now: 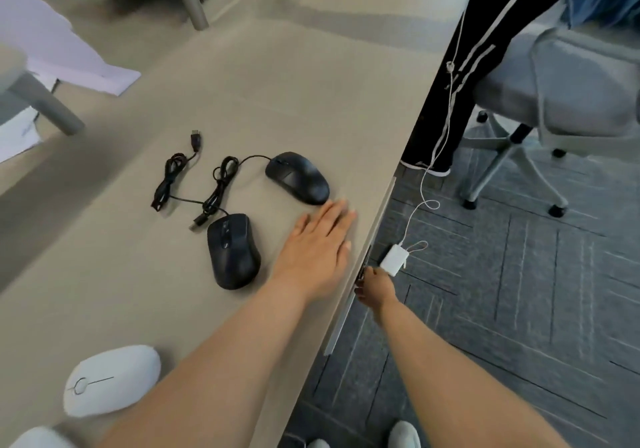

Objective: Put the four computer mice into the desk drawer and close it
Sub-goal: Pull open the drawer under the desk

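Note:
Two black wired mice lie on the beige desk (311, 76): one (298, 177) farther off, one (232, 250) nearer, their cables tangled to the left. A white mouse (110, 380) sits near the desk's front, and part of another white mouse (38, 439) shows at the bottom left corner. My left hand (317, 245) lies flat and open on the desk beside the far black mouse, touching neither. My right hand (375, 286) reaches under the desk edge, fingers curled at the drawer front (346, 319); the grip itself is hidden.
A person in black trousers (460, 76) stands at the desk's right side, with a white cable and small white box (394, 259) dangling. A grey office chair (554, 94) stands on the carpet. Papers (69, 56) and grey stands lie at far left.

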Demonstrator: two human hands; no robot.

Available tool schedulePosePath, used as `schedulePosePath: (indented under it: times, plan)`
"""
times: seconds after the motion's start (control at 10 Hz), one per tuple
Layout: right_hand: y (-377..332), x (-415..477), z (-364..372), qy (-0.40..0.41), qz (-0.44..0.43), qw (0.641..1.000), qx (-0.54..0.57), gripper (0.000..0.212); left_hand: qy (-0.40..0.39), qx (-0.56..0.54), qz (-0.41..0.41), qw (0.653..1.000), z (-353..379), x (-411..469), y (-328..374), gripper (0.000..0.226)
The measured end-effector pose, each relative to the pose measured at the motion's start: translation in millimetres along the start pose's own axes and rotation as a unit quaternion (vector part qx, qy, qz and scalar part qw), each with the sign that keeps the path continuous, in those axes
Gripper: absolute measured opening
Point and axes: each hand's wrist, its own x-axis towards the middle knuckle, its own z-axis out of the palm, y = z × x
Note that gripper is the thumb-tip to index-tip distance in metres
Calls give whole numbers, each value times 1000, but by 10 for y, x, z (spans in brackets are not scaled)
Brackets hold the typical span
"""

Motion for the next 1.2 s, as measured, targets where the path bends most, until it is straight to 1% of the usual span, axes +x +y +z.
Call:
schedulePosePath:
  times: [0.1, 0.2, 0.3, 0.4, 0.5, 0.6, 0.7, 0.8, 0.9, 1.0, 1.1, 1.2]
  plan:
    - [35, 8, 110, 88, -52, 995, -11, 71, 8, 8, -1, 1000, 21, 1, -20, 54]
    - [-28, -131, 50, -8, -12, 997, -78, 67, 6, 20, 1, 1000, 44, 1, -35, 54]
    - [-3, -86, -24, -20, -58, 954, -295, 38, 5, 32, 5, 999, 47, 13, -61, 53]
    - [82, 21, -104, -15, -84, 945, -317, 39, -5, 36, 3, 999, 45, -3, -57, 53]
    - [261, -55, -190, 42, 42, 997, 43, 35, -4, 35, 1, 999, 25, 15, -14, 54]
    - [569, -227, -539, 107, 41, 971, 209, 26, 31, 4, -18, 999, 0, 45, 139, 53]
    - [691, -408, -887, 216, -69, 974, -8, 33, 51, -12, -6, 999, 12, 202, 338, 50]
    - [596, -605, -1010, 154, -272, 908, -279, 50, 17, 21, -13, 1000, 95, 391, 531, 58]
    - [668, -729, -1001, 12, -218, 824, -523, 44, 9, 83, -34, 996, 185, 452, 558, 67]
    - [864, -766, -1036, 16, -141, 806, -575, 43, 11, 104, -34, 994, 210, 429, 506, 71]
    - [942, -809, -1088, 48, -83, 835, -542, 42, 17, 115, -27, 993, 194, 433, 518, 71]
    - [1026, -841, -1181, 71, -16, 844, -532, 43, 20, 116, -22, 993, 191, 422, 519, 72]
